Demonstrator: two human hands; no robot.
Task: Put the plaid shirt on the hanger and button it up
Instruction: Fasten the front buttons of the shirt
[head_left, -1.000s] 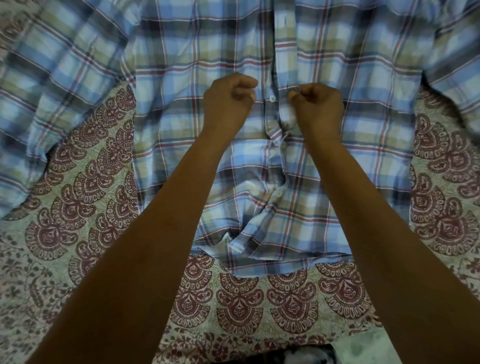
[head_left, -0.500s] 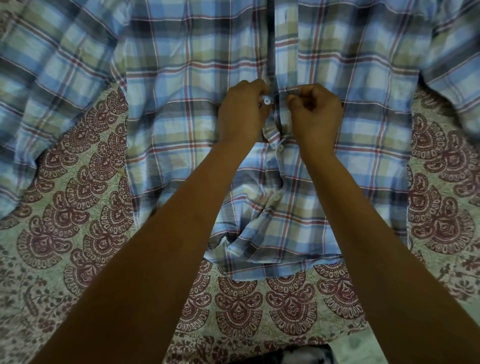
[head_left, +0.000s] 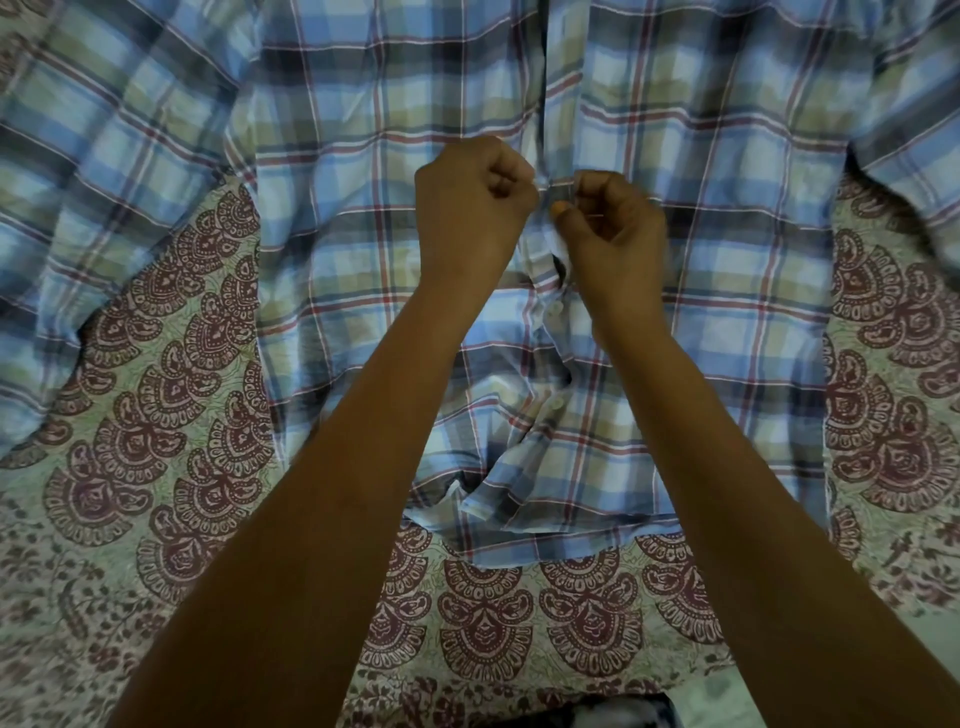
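Pinching the two front edges of the plaid shirt at its middle opening, I have both hands curled almost into fists, a little toward 12 o'clock from the centre of my view. My left hand grasps one edge between thumb and bent fingers. My right hand, just beside it at its 3 o'clock, grasps the facing edge, with the thumb tip on the cloth. The hands are close but apart, with a narrow strip of fabric between them. I cannot tell whether a button sits in that pinch.

The shirt lies front up on a printed bedcover, its upper part running out of view at 12 o'clock and its hem toward me at 6. Its sleeves spread out toward 10 and 2 o'clock. Below my hands the front gapes slightly, and two pale buttons show along the opening. The hem is rumpled and partly folded over. The bedcover's maroon motifs show at 8, 6 and 4 o'clock.
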